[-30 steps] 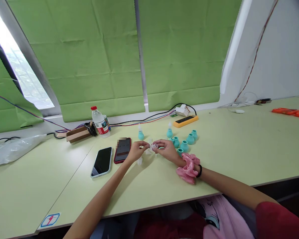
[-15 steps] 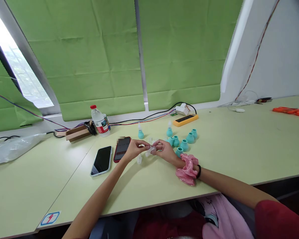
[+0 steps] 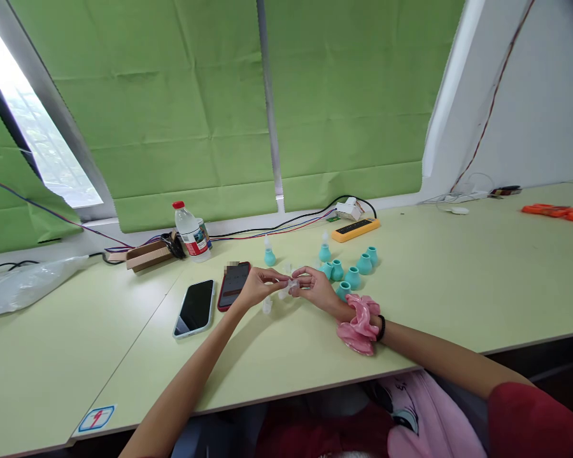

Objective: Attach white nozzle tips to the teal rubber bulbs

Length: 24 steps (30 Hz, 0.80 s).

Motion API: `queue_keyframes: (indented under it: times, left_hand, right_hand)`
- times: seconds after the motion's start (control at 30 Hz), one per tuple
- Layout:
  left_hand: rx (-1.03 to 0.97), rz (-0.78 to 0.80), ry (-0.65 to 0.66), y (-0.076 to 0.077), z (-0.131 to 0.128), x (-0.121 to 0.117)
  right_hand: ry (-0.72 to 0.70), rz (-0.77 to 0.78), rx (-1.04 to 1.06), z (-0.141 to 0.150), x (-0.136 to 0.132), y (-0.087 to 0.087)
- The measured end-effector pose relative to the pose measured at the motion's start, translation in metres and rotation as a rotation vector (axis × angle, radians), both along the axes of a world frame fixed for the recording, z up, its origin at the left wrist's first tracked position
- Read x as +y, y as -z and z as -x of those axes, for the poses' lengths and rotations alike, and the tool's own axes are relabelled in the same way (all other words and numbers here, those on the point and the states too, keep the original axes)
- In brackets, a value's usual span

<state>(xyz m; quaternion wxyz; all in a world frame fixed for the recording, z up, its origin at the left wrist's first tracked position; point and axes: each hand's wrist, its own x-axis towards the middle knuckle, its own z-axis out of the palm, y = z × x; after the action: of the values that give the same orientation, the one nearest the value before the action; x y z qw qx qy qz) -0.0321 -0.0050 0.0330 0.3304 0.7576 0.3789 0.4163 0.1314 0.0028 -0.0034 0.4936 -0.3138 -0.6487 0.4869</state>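
Observation:
Between my two hands is a small clear plastic piece (image 3: 293,285), partly hidden by my fingers. My left hand (image 3: 263,286) pinches it from the left, and my right hand (image 3: 316,289) grips it from the right. Other translucent pieces lie close by, among them a clear nozzle (image 3: 267,305) below my left fingers. Right of my right hand are several turquoise rubber bulbs (image 3: 353,278) with open necks. Farther back stand two bulbs fitted with clear tips, a left fitted bulb (image 3: 270,256) and a right fitted bulb (image 3: 325,252).
Left of my hands lie a red-cased phone (image 3: 233,286) and a pale-cased phone (image 3: 195,308). Behind them are a water bottle (image 3: 191,232) and a cardboard box (image 3: 149,256). A yellow multimeter-like device (image 3: 356,230) and cables sit near the wall; orange scissors (image 3: 549,210) lie far right.
Both hands stay almost in place around the clear piece, with only slight finger movement. The bulbs and phones have not moved.

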Motion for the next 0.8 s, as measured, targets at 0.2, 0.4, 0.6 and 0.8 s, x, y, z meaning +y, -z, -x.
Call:
queue_keyframes:
  times: [0.2, 0.4, 0.6, 0.8]
  left_hand:
    - [0.041, -0.113, -0.046, 0.0017, 0.0003, 0.0006]
    - [0.067, -0.168, -0.088, 0.0015, -0.0018, -0.0021]
    - [0.103, -0.192, -0.095, 0.0017, -0.0028, -0.0024]
    - [0.138, -0.238, -0.122, 0.0015, -0.0035, -0.0041]
  right_hand:
    - [-0.012, 0.011, 0.020, 0.0002, 0.0001, 0.0001]
    - [-0.023, 0.034, 0.057, 0.0008, 0.0022, 0.0028]
    - [-0.001, 0.019, 0.045, 0.0000, 0.0014, 0.0008]
    - [-0.011, 0.017, 0.061, -0.0003, -0.0006, -0.0008]
